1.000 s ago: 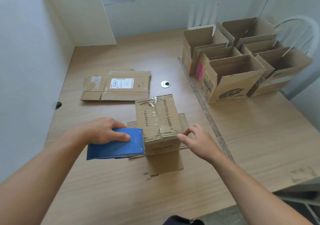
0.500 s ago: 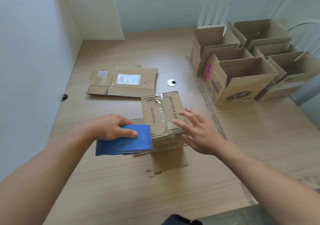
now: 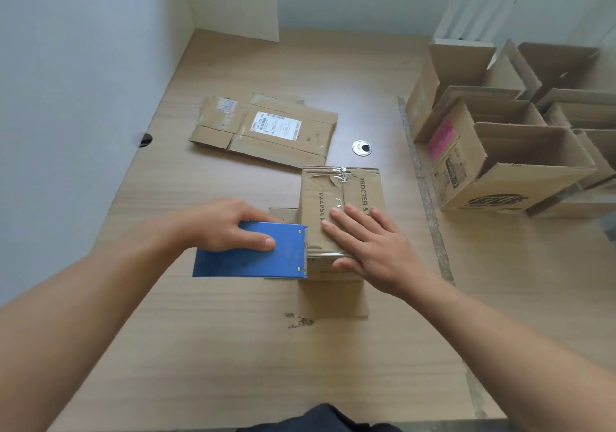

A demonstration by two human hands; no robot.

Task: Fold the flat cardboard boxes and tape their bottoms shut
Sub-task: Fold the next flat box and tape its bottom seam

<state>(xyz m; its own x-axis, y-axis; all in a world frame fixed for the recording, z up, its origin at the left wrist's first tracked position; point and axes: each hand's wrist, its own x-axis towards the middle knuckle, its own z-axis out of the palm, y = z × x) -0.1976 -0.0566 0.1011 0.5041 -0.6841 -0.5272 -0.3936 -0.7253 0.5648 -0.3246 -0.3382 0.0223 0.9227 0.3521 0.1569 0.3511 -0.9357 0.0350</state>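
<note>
A small folded cardboard box (image 3: 336, 195) stands upside down at the table's middle, its bottom flaps up with clear tape along the seam. My left hand (image 3: 226, 223) grips a blue tape dispenser (image 3: 250, 255), whose front end touches the box's near left corner. My right hand (image 3: 370, 245) lies flat, fingers spread, on the near part of the box's taped top. The box's loose flaps spread on the table under it. A flat unfolded box (image 3: 266, 128) with a white label lies behind, to the left.
Several folded open boxes (image 3: 506, 165) stand in a group at the right of the wooden table (image 3: 206, 338). A round metal grommet (image 3: 361, 148) sits in the tabletop behind the box. A white wall bounds the left side.
My right hand moved from the box's right near edge onto its top and now presses flat. The view tilted and moved closer. The left hand and dispenser stayed at the box's corner.
</note>
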